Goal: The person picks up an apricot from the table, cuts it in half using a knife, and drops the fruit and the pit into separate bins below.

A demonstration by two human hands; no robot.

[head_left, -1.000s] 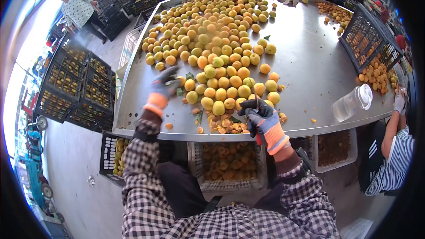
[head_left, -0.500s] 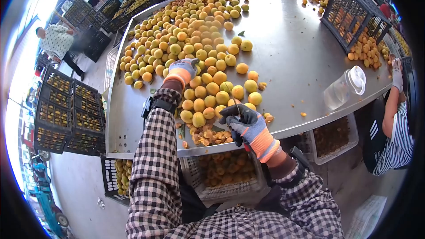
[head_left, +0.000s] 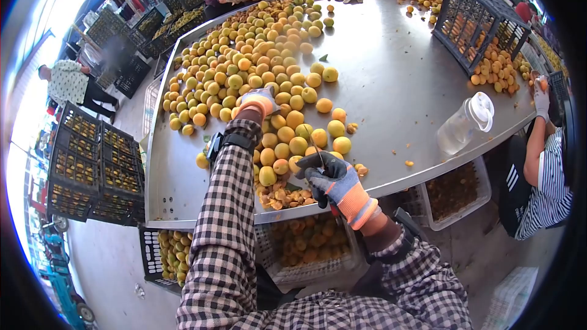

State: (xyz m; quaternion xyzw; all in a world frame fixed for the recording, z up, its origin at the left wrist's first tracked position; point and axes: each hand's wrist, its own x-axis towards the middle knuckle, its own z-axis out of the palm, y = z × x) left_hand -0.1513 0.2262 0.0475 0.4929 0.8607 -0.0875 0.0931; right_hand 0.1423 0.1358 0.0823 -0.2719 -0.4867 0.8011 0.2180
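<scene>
Steel worktop point(head_left: 379, 67); towards its ten o'clock, apricots point(head_left: 234, 81), likely light, firm but bruisable, best cupped round the middle. Left hand point(head_left: 260, 101) among them, grip hidden, cannot tell; right hand point(head_left: 335, 183), six o'clock, clenched round a knife point(head_left: 317, 151).

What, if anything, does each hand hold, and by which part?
Right hand: a knife, by its red handle. Left hand: among apricots; any hold is hidden.

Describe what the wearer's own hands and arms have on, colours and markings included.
The left hand and right hand wear grey fabric work gloves with orange cuffs; the right glove has black fingers. Above come long, black-and-white checked cloth sleeves. A black strap with a dark, blocky device sits at each wrist. No lettering is readable.
</scene>
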